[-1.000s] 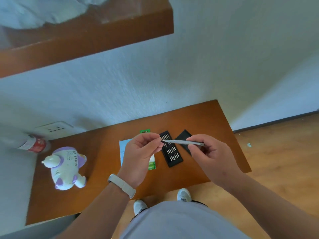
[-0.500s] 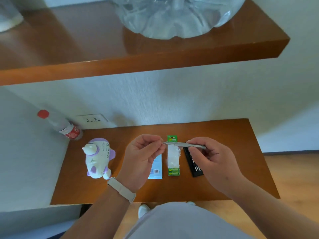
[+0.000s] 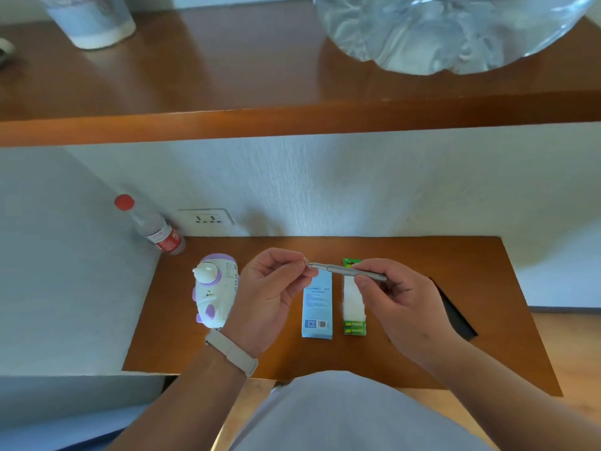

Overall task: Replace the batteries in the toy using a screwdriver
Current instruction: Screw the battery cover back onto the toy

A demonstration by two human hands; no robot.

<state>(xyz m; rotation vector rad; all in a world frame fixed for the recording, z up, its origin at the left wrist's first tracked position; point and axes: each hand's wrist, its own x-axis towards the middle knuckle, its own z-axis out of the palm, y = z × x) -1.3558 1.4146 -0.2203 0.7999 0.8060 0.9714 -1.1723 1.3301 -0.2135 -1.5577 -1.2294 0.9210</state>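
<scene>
1. Two hands share one tool. My right hand [image 3: 400,307] pinches the shaft of the screwdriver [image 3: 348,271] between thumb and curled fingers, a narrow grip near its rear half.
2. My left hand [image 3: 273,294] closes thumb and forefinger on the tool's front end. Whether a bit sits between those fingertips is too small to tell.
3. The screwdriver is held in the air above the table [image 3: 422,249], touching nothing else. Its long axis runs nearly level from side to side, tip toward my left and rear end slightly lower at my right.
4. The toy [image 3: 214,292] lies on the table just beside my left hand and apart from it. Its long axis runs away from me, white knob toward the wall and purple feet toward me. I can see no battery cover on the face shown.
5. The battery pack [image 3: 353,307] lies flat below the tool and looks sealed; a blue box [image 3: 317,307] lies just beside it. A black case [image 3: 455,317] shows partly behind my right hand.
6. Progress, in my judgement — early. The tool is being made ready; no screw is touched, the toy appears unopened, and the new cells are not unpacked. Opening, swapping and closing are all left.
7. Further out — a bottle [image 3: 156,229] stands in the far left corner.
</scene>
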